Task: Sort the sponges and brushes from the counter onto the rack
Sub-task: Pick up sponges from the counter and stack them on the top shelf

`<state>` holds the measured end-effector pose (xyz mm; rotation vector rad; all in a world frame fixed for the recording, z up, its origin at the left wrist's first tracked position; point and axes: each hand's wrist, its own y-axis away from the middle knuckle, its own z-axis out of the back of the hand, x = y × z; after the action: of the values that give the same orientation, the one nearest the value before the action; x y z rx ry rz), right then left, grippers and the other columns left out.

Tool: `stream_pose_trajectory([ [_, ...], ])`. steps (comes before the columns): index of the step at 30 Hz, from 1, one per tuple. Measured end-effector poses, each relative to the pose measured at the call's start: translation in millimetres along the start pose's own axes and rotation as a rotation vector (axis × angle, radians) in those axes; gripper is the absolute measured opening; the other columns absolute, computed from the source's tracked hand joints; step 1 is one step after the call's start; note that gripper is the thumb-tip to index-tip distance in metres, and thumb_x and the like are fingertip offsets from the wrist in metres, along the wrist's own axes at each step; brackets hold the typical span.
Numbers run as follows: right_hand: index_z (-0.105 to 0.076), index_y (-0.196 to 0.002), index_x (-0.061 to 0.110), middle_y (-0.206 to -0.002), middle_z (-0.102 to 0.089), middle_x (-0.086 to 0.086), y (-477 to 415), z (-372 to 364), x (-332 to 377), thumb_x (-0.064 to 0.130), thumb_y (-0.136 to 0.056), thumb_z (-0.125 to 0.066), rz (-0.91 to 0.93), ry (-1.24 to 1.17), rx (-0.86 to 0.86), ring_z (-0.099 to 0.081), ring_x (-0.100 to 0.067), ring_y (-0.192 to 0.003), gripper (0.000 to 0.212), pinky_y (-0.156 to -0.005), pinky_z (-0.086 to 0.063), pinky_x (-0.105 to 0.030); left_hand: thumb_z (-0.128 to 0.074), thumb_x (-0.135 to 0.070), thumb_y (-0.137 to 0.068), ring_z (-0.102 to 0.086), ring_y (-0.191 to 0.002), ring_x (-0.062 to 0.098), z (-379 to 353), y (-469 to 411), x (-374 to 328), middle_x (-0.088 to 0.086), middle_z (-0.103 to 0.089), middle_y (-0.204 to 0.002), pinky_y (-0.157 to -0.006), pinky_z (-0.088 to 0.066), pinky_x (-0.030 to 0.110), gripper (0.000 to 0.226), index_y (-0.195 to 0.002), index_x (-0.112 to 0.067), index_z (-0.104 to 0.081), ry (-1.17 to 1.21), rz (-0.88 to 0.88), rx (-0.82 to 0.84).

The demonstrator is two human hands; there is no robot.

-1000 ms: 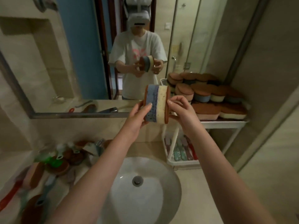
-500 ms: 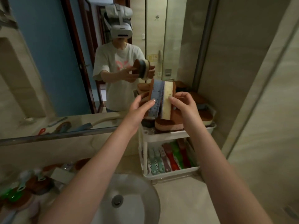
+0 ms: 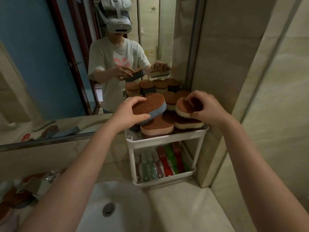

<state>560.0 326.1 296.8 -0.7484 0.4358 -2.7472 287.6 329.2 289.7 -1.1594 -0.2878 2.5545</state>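
Note:
My left hand (image 3: 129, 111) grips a blue sponge with a brown scrub top (image 3: 150, 106), tilted above the top shelf of the white rack (image 3: 167, 139). My right hand (image 3: 205, 108) grips a cream sponge with a brown top (image 3: 184, 108) over the stacked sponges there. A pink sponge (image 3: 157, 128) and a cream one (image 3: 189, 123) lie under them, with several more sponges (image 3: 160, 87) piled behind. The lower shelf holds several brushes (image 3: 160, 163) laid side by side.
A white sink (image 3: 113, 210) lies below my arms. At the far left edge of the counter sit more sponges and brushes (image 3: 16, 198), blurred. A mirror (image 3: 50, 64) backs the counter. A tiled wall (image 3: 250, 81) stands close on the right of the rack.
The two sponges were pressed together upright between both hands; now they are separated, one in each hand, turned flat and lowered onto the rack's top pile.

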Motion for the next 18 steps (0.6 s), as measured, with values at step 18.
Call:
stream_pose_trajectory([
  [18,-0.062,-0.123,0.009,-0.128,-0.057,-0.01,15,-59,-6,-0.006,-0.074,-0.057,0.026,0.048,-0.262,-0.047,-0.029,-0.122,0.051,-0.102,-0.035,-0.039,-0.068,-0.028,-0.082,-0.044,-0.123,0.019,-21,-12,-10,0.002,-0.044,-0.136,-0.101,-0.04,0.033,0.056,-0.133,-0.024,-0.047,-0.282,-0.061,0.169],
])
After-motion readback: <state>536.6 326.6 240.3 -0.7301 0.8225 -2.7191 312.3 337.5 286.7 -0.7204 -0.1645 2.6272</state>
